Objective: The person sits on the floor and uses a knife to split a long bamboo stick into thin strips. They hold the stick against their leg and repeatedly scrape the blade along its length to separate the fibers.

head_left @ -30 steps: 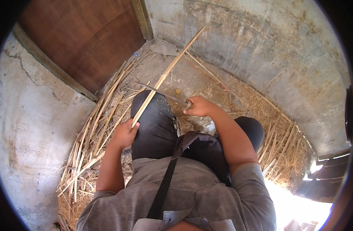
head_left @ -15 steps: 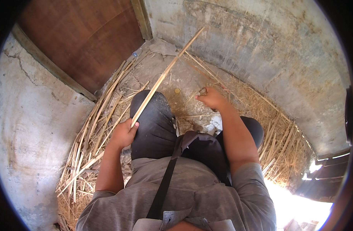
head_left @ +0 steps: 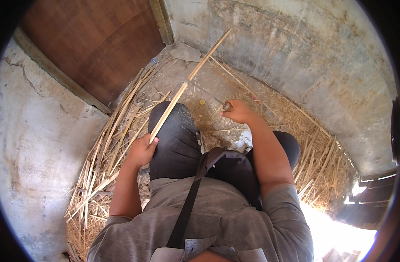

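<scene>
My left hand is closed around the lower end of a long pale bamboo strip. The strip slants up and away past my left knee, its far end near the back wall. In my right hand is the handle of a knife, fingers wrapped round it. Its thin grey blade, faint and blurred, points left and crosses the strip around mid-length. The strip shows a break in its outline there; whether the blade cuts in or lies over it, I cannot tell.
Long bamboo strips lie heaped along the left wall. Shavings and straw-like slivers cover the floor at right. A brown door stands far left, and a stained concrete wall curves round behind. A small yellow disc lies on the ground.
The knife blade has swung so that it now reaches left across the bamboo strip. My right hand has turned slightly; my left hand and the strip are nearly still.
</scene>
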The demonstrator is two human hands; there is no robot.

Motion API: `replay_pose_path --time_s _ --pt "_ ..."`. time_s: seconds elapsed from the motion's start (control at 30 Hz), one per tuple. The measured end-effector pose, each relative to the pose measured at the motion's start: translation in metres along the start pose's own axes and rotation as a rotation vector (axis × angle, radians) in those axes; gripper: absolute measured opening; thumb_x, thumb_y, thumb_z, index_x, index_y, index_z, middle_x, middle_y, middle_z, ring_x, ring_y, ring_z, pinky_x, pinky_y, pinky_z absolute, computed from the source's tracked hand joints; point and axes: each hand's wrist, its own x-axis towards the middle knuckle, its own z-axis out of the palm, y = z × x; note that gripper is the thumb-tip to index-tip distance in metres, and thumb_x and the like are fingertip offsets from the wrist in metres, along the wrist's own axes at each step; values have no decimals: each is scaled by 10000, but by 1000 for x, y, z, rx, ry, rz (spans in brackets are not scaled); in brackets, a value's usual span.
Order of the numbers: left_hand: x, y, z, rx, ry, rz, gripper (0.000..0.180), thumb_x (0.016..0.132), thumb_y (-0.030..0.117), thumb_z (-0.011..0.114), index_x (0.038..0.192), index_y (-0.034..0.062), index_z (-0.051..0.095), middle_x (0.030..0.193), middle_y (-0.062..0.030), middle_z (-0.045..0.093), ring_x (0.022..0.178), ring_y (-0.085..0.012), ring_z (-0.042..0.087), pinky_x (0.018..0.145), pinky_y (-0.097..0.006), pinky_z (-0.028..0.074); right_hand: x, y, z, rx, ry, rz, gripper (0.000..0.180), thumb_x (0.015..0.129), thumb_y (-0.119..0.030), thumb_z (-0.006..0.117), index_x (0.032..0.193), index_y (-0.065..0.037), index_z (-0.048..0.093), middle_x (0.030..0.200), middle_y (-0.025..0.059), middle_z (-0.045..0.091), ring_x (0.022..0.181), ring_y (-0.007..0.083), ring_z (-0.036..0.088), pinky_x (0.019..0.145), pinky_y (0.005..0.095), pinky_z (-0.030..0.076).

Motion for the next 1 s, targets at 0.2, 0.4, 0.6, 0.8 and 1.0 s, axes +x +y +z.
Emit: replay_pose_path --time_s 0.2,0.4,0.6,0.8,1.0 --pt "1 -2 2 2 10 9 419 1045 417 529 1029 5 604 895 -272 675 882 -480 645 798 -509 497 -3 -3 -4 60 1 51 625 821 -443 787 1204 38 667 1181 256 694 1108 407 661 937 462 515" --pt "-1 0 0 2 15 31 416 1044 416 530 1025 8 602 887 -273 675 878 -483 648 792 -517 497 -3 -24 16 -76 -152 -145 582 817 -432 789 1176 13 680 1098 253 703 1056 434 659 908 472 518" --pt "2 -7 4 26 30 37 417 1040 412 543 993 1 598 865 -273 672 858 -483 649 777 -517 498 0 -2 5 37 -23 -28 588 813 -430 794 1164 27 677 1048 242 714 1024 423 671 891 472 516" --pt "1 -6 4 -9 35 47 407 1042 399 545 991 -1 599 868 -273 673 853 -481 648 777 -514 499 -5 1 -3 123 12 64 587 819 -418 788 1155 51 674 1031 242 717 1013 404 684 891 470 520" --pt "2 -3 1 22 6 24 411 1041 406 546 990 1 598 875 -275 675 858 -485 648 782 -519 498 -1 -18 19 -49 -146 -162 571 804 -427 790 1117 39 685 1046 263 703 1029 434 666 903 480 522"
